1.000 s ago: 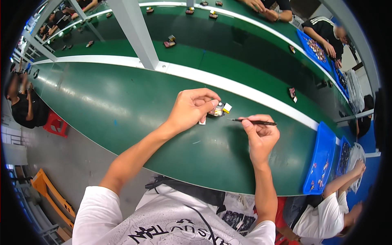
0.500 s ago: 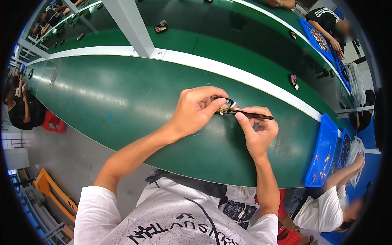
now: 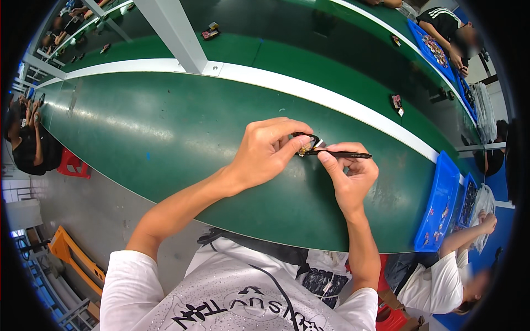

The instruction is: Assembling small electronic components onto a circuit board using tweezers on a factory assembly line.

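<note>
I hold a pair of black-framed glasses [image 3: 353, 155] above the green table, with both hands close together. My left hand [image 3: 265, 148] pinches the frame near a lens between thumb and fingers, and a small gold-coloured piece [image 3: 304, 149] shows beside its fingertips. My right hand [image 3: 349, 171] grips a black temple arm that points to the right, its thumb on the near side. The fingers hide most of the frame and the far lens.
My green table [image 3: 182, 121] has a white rail along its far side, with a white post [image 3: 171, 33] rising from it. Beyond runs a green belt carrying small dark packs [image 3: 396, 102]. A blue tray [image 3: 437, 204] with small pieces stands at right. Other people sit left and right.
The glasses have turned slightly in my fingers, so more of the dark rim shows by my left hand. Packs on the belt have shifted slightly left. Both hands stay nearly in place.
</note>
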The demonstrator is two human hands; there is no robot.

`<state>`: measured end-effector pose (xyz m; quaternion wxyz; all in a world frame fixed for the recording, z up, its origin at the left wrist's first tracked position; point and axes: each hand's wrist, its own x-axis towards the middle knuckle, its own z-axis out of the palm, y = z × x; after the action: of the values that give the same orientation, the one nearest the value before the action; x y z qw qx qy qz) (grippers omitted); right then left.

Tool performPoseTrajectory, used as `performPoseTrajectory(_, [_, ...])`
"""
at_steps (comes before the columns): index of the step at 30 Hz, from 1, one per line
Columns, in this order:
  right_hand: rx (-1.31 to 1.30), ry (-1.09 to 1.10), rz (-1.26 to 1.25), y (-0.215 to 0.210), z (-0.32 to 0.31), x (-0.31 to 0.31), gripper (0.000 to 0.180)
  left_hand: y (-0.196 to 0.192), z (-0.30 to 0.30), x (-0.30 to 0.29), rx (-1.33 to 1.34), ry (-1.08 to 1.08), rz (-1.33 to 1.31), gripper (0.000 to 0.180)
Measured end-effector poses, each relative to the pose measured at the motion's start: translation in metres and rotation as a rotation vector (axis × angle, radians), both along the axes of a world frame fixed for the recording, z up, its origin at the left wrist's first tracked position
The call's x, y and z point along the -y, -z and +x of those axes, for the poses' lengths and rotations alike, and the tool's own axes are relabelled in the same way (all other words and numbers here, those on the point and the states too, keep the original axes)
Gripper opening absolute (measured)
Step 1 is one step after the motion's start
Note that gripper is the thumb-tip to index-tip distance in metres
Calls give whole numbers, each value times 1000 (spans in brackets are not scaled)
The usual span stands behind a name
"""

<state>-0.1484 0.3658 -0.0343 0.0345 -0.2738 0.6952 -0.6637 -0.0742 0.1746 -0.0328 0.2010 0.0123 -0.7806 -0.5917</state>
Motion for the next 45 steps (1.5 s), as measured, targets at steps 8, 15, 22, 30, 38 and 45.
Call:
performPoseTrajectory(8, [331, -58, -55, -11, -3, -4, 15, 0, -1, 4, -61, 35, -43, 19])
performPoseTrajectory(15, [381, -65, -38, -13, -4, -4, 15, -1, -2, 6, -101, 25, -92, 20])
performPoseTrajectory(22, [379, -58, -32, -13, -3, -3, 15, -2, -1, 6, -89, 12, -80, 20])
performPoseTrajectory(30, [396, -56, -32, -12, -3, -2, 14, 2, -2, 7, -108, 14, -101, 19])
performPoseTrajectory(38, [445, -49, -30, -13, -3, -1, 14, 4, -3, 7, -154, 10, -128, 20])
performPoseTrajectory(45, [418, -47, -24, -11, -4, -2, 13, 2, -2, 7, -104, -1, -77, 20])
